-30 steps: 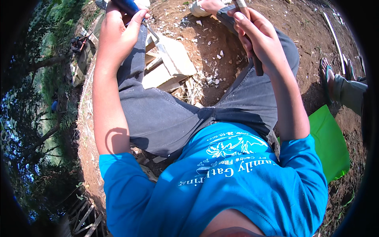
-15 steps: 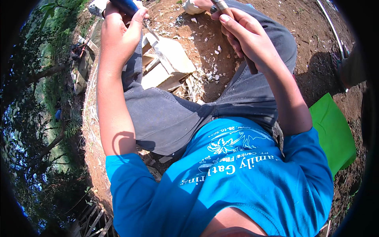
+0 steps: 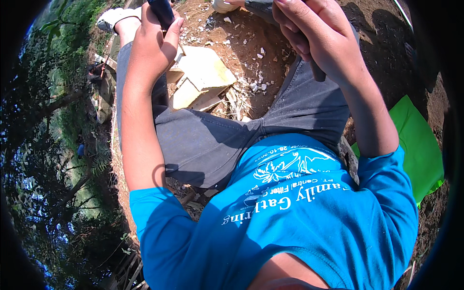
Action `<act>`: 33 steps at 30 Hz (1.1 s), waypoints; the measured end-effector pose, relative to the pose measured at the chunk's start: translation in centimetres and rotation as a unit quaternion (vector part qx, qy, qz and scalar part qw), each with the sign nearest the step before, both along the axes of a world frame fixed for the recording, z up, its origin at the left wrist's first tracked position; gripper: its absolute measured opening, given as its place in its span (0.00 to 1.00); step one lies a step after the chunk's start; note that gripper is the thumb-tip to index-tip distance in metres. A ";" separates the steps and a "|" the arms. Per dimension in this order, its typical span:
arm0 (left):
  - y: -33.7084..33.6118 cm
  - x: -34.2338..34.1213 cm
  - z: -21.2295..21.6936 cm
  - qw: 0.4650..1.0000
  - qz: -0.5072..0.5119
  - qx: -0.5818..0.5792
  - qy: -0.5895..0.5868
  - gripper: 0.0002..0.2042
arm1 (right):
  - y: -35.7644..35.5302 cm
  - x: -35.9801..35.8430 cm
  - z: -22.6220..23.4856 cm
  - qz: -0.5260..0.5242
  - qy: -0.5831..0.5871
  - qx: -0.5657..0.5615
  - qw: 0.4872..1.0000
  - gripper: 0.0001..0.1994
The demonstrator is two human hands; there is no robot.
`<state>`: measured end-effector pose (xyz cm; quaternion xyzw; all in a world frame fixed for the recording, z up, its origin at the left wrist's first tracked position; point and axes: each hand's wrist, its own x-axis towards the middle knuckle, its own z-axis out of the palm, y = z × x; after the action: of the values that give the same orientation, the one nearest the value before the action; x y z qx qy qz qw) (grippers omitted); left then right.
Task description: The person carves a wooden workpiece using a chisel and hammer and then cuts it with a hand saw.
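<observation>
My left hand (image 3: 153,50) is closed around a blue-handled chisel (image 3: 162,13); the handle rises out of the top of the fist. The thin shaft shows only in part below the thumb, over a pale block of wood (image 3: 205,67) with cut faces. On the other side, my right hand (image 3: 321,36) is raised and wrapped round a tool with a brown wooden handle (image 3: 317,72). The handle's butt sticks out below the fist; its head is outside the picture. The block lies on the ground between my spread legs, with wood shavings (image 3: 239,100) beside it.
White chips (image 3: 258,86) are scattered over the brown soil. A bright green sheet (image 3: 420,145) lies at my right. Dense bushes (image 3: 63,116) fill the left side, where another person (image 3: 95,72) appears small. A dark shadow covers the soil at upper right.
My right hand has risen and moved right with its tool. The left hand has shifted slightly, still gripping the chisel. The whole view has tilted a little, and the person at far right is hardly visible now.
</observation>
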<state>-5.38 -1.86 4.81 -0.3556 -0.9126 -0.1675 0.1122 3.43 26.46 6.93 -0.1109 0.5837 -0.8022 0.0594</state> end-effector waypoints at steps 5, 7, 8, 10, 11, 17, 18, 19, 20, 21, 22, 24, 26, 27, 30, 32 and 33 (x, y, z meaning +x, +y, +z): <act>-0.6 -0.6 -0.7 0.984 0.041 0.112 -0.136 0.15 | 0.5 -0.9 -1.0 0.050 0.057 0.103 0.992 0.09; -0.2 -0.4 -0.4 0.982 0.043 0.112 -0.143 0.15 | 0.8 -0.9 -0.1 0.069 0.040 0.120 0.990 0.10; -0.7 -0.4 -0.7 0.987 0.035 0.097 -0.124 0.14 | 1.3 -1.0 1.8 0.094 0.018 0.132 0.987 0.11; -0.1 -0.6 -0.7 0.987 0.032 0.085 -0.133 0.13 | 0.7 -0.9 1.7 -0.009 0.121 0.192 0.974 0.12; 0.2 -0.7 -0.7 0.986 0.030 0.084 -0.138 0.13 | 0.3 -0.8 1.7 -0.068 0.165 0.226 0.958 0.12; 0.9 0.2 -0.5 0.988 0.060 0.037 -0.139 0.12 | 1.5 -2.3 3.9 0.030 0.127 0.386 0.913 0.13; 0.5 0.0 -0.6 0.992 0.044 0.022 -0.116 0.12 | 1.5 -2.4 3.6 0.009 0.153 0.372 0.916 0.13; 0.4 -0.1 -0.5 0.994 0.031 0.033 -0.101 0.13 | 1.0 -2.6 1.9 -0.059 0.227 0.338 0.911 0.13; 0.5 -0.2 -0.8 0.985 0.036 0.081 -0.148 0.13 | 1.1 -2.5 1.2 -0.070 0.236 0.342 0.907 0.13; 0.3 -0.2 -0.8 0.972 0.043 0.125 -0.193 0.14 | 0.9 -2.4 0.8 -0.079 0.246 0.345 0.903 0.13; 0.2 0.0 -0.9 0.982 0.041 0.091 -0.163 0.14 | 1.0 -2.0 0.9 -0.032 0.191 0.386 0.902 0.13; 0.1 0.0 -1.1 0.992 0.037 0.039 -0.115 0.13 | 1.2 -1.9 2.0 0.042 0.089 0.452 0.887 0.12; -0.2 -0.3 -0.9 0.995 0.037 0.023 -0.089 0.12 | 0.9 -1.4 2.2 -0.033 0.176 0.370 0.912 0.12; -0.1 -0.3 -0.8 0.996 0.037 0.024 -0.083 0.11 | 0.9 -1.2 2.2 -0.070 0.217 0.328 0.917 0.12; 0.4 -0.1 -1.0 0.983 0.078 0.061 -0.154 0.10 | 0.6 -1.9 0.6 0.000 0.161 0.397 0.903 0.11; 0.1 -0.5 -1.5 0.977 0.090 0.071 -0.179 0.10 | 1.3 -1.5 1.6 0.039 0.160 0.433 0.886 0.11; 0.1 -0.5 -1.7 0.974 0.097 0.077 -0.192 0.10 | 1.1 -1.3 1.5 0.011 0.168 0.389 0.906 0.12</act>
<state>-5.85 -1.79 3.14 -0.2166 -0.9318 -0.2904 -0.0221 2.16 27.57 8.43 -0.2188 0.8494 -0.4802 0.0080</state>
